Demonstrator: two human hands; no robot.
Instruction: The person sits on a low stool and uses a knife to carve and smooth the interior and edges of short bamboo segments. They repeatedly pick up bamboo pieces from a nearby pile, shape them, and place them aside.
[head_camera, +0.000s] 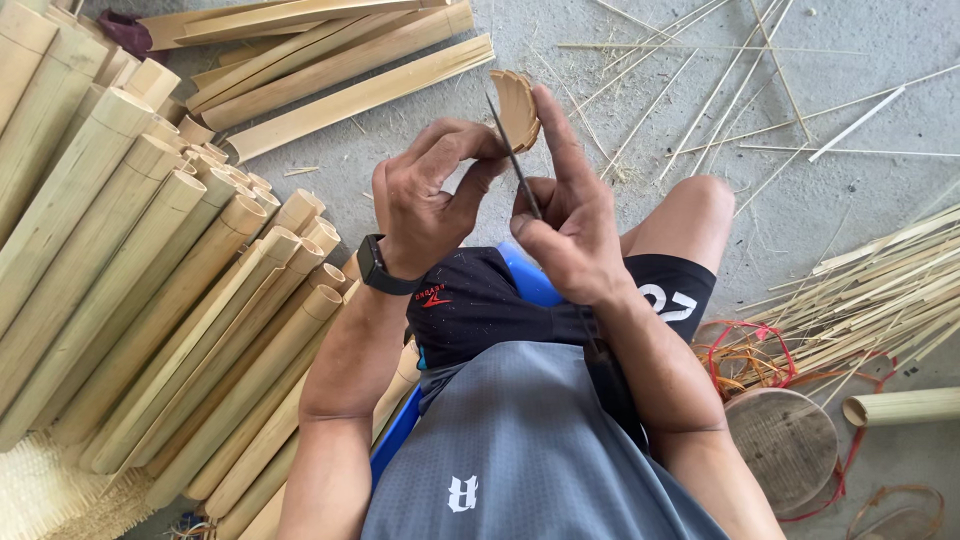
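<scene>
Grey shirt fills the bottom edge, above my lap. Both my hands meet over my knees: my left hand is curled shut, fingertips pinching the bamboo piece. My right hand grips the knife, thumb pressed against the piece. Bamboo poles lie on the floor's left edge.
</scene>
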